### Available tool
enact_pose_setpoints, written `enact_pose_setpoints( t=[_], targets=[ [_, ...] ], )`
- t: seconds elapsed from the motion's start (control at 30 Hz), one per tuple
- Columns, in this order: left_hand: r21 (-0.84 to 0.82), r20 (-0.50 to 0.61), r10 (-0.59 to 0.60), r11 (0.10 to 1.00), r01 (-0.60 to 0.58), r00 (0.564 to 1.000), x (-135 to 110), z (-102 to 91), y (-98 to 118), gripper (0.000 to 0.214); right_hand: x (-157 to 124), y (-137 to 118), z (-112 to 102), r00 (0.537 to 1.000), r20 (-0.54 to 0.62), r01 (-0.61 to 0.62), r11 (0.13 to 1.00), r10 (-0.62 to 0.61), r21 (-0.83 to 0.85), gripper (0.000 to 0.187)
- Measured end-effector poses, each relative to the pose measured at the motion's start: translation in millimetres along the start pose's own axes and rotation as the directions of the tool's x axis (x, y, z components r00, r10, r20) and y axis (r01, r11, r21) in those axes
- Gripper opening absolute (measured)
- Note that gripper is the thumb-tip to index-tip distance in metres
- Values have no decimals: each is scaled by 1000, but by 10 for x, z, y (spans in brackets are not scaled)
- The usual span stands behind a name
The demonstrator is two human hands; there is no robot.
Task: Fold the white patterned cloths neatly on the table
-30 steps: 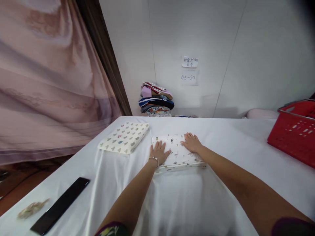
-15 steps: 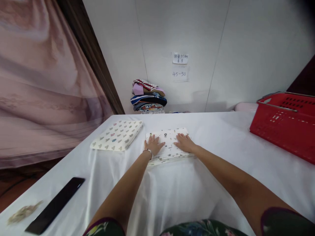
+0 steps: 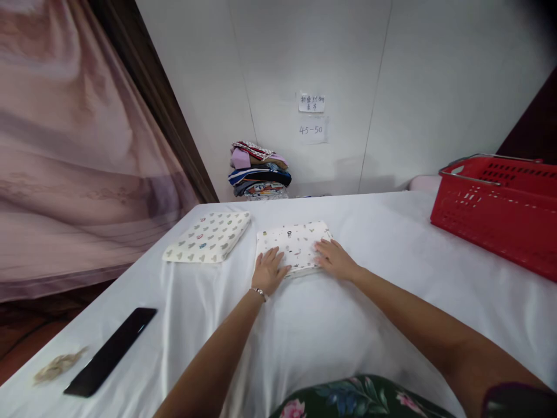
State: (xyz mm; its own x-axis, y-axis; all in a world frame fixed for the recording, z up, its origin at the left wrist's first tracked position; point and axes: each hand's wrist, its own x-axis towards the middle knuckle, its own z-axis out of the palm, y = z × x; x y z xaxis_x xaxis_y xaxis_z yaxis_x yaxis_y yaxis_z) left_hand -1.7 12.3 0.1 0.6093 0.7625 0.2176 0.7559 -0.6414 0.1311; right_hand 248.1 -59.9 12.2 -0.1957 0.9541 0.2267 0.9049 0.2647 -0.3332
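A folded white cloth with small printed figures [image 3: 300,238] lies flat on the white-covered table in front of me. My left hand [image 3: 268,270] rests on its near left part, fingers spread, a bracelet at the wrist. On the near right part lies my right hand [image 3: 337,259], its fingers stretched out over the edge of the cloth. Neither hand grips anything. Left of this cloth is a second folded cloth, cream with grey cloud-like prints [image 3: 209,238], untouched.
A red plastic basket [image 3: 496,215] stands at the right. A long black object [image 3: 113,351] and a pale tangled bundle [image 3: 60,366] lie at the left on the table [image 3: 369,337]. Behind the far edge rises a stack of folded fabrics [image 3: 260,171]. A pink curtain [image 3: 87,145] hangs left.
Both hands have slid toward me and down to the near part of the white cloth. The view has shifted slightly.
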Motion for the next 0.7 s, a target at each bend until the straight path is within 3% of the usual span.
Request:
enact_pose_setpoints(
  t=[0.13,0.23,0.47,0.7],
  targets=[
    [54,-67,170,985,-167,983,-306,-25,-19,48,-370,109,59,990,5,140,987,-140,-78,45],
    [94,-82,143,986,-135,986,-405,-64,-51,47,-462,170,103,992,3,122,985,-123,-121,51],
    [152,52,40,987,-47,998,-316,-159,54,57,-339,125,91,994,98,70,977,-51,-203,51],
    [213,149,66,972,-97,987,-228,-170,46,60,-316,199,60,989,116,116,978,-96,-175,47]
  ],
)
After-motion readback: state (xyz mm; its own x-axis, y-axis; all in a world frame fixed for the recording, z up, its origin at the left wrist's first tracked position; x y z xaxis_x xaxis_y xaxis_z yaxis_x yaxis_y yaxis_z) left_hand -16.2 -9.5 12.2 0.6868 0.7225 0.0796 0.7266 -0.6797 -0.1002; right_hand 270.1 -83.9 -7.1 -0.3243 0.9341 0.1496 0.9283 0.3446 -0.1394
